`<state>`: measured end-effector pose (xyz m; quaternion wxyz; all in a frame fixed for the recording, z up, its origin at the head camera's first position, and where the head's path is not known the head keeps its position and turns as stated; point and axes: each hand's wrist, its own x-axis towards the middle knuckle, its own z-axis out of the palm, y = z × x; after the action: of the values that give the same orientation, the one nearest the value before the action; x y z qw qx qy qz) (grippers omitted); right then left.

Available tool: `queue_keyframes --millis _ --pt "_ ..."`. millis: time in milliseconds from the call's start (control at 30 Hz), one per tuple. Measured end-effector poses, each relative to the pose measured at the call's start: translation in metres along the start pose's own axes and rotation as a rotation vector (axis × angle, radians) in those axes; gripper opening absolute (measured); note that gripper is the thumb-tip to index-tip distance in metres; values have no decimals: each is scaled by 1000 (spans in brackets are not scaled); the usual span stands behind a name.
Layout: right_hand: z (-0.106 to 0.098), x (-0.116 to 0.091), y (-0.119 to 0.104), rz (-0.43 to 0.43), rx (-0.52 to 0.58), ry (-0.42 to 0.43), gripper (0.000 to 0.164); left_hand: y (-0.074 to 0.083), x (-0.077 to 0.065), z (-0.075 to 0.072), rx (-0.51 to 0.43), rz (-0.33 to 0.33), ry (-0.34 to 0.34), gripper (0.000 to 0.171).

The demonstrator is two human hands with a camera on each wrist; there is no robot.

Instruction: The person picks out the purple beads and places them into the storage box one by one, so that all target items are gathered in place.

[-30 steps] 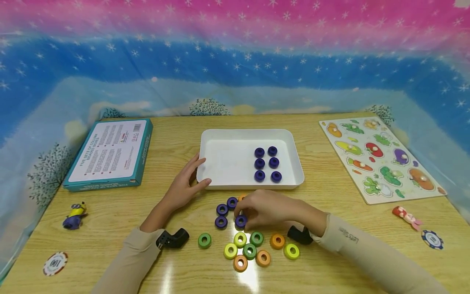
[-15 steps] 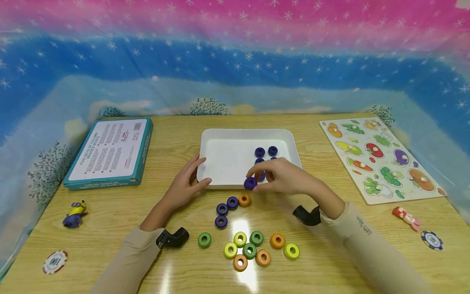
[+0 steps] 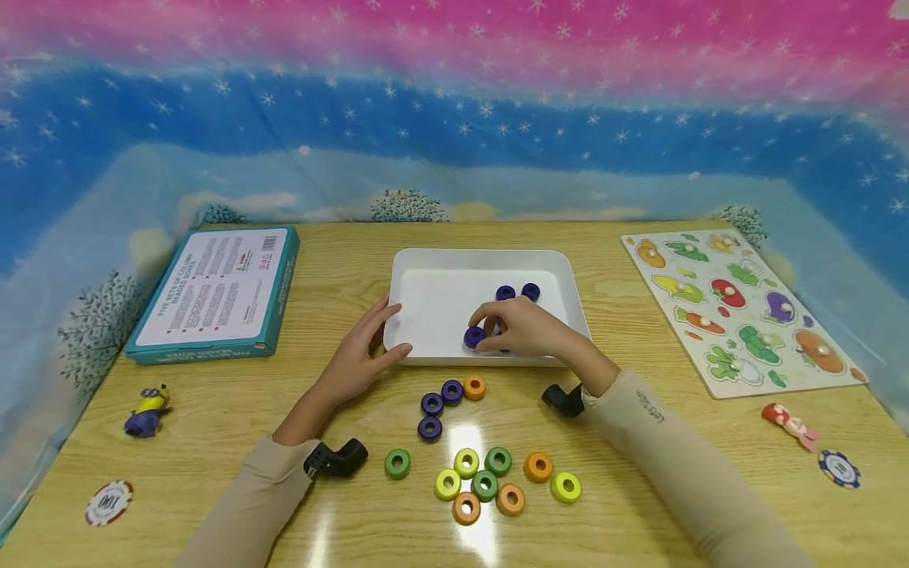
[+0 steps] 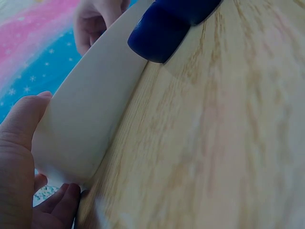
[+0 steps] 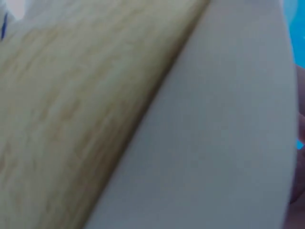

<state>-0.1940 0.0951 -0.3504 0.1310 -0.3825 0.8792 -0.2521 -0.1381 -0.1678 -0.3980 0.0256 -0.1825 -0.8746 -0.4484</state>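
A white tray (image 3: 433, 308) lies on the table. My left hand (image 3: 358, 355) holds its near left corner, thumb over the front rim and fingers along the left side. In the left wrist view the thumb (image 4: 21, 119) lies against the tray's wall (image 4: 90, 109). Over the tray's near part, my right hand (image 3: 529, 327) pinches a purple ring bead (image 3: 474, 338) between thumb and fingers. Two purple beads (image 3: 530, 292) show behind that hand; it mostly hides others. The right wrist view shows mainly the tray's outer wall (image 5: 205, 124), with the fingers just at its edge.
In front of the tray lie several purple beads (image 3: 432, 405) and an orange one (image 3: 475, 387). Nearer are green, yellow and orange beads (image 3: 484, 485). A teal box (image 3: 213, 292) stands left, a vegetable puzzle board (image 3: 738, 308) right. Small toys and chips lie at both sides.
My right hand has picked a purple bead up from the table and carried it forward over the front rim into the tray. The left hand stays at the tray's corner.
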Motion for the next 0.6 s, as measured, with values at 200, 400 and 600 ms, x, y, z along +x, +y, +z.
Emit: queue_keyframes --millis 200,400,600 --pt "3 1 0 20 -12 -22 28 24 -3 -7 -47 -6 -13 56" --pt "4 -1 1 44 -16 -19 28 33 -4 -9 -44 -20 -12 55" --pt "5 0 0 44 -37 -17 28 33 -5 -9 -52 -24 -6 54"
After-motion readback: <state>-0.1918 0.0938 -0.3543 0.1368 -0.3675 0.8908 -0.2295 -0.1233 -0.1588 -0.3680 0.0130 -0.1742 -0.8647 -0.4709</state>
